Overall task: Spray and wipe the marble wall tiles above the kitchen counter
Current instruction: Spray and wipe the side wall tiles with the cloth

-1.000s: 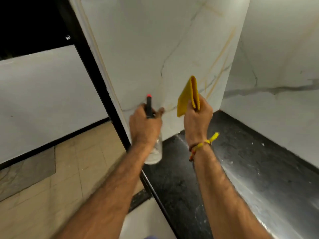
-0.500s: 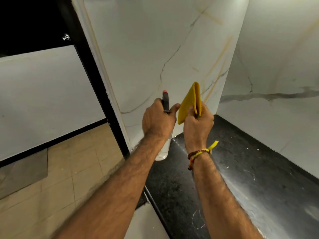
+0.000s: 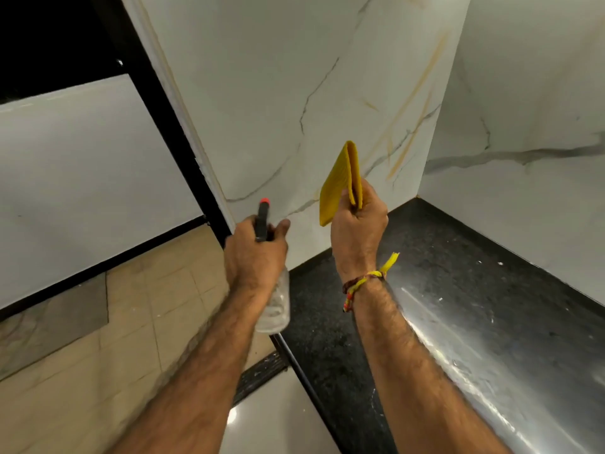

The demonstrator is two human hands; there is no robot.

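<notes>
My left hand (image 3: 253, 252) grips a clear spray bottle (image 3: 275, 306) with a black head and red nozzle tip, pointed at the white marble wall tile (image 3: 278, 93) ahead. My right hand (image 3: 357, 229) holds a folded yellow cloth (image 3: 340, 181) upright, just in front of the same tile, near its lower part. The tile has grey and golden veins. A second marble wall (image 3: 523, 93) meets it at the corner on the right. Below both lies the black counter (image 3: 442, 290).
The counter's front edge (image 3: 304, 371) runs down toward me, with a drop to a beige tiled floor (image 3: 98, 339) on the left. A black frame (image 3: 170, 126) borders the tile's left side. A white wall (image 3: 82, 175) stands beyond it.
My left hand with the bottle has moved left and lower, away from the cloth. My right hand with the cloth stays at about the same spot before the tile.
</notes>
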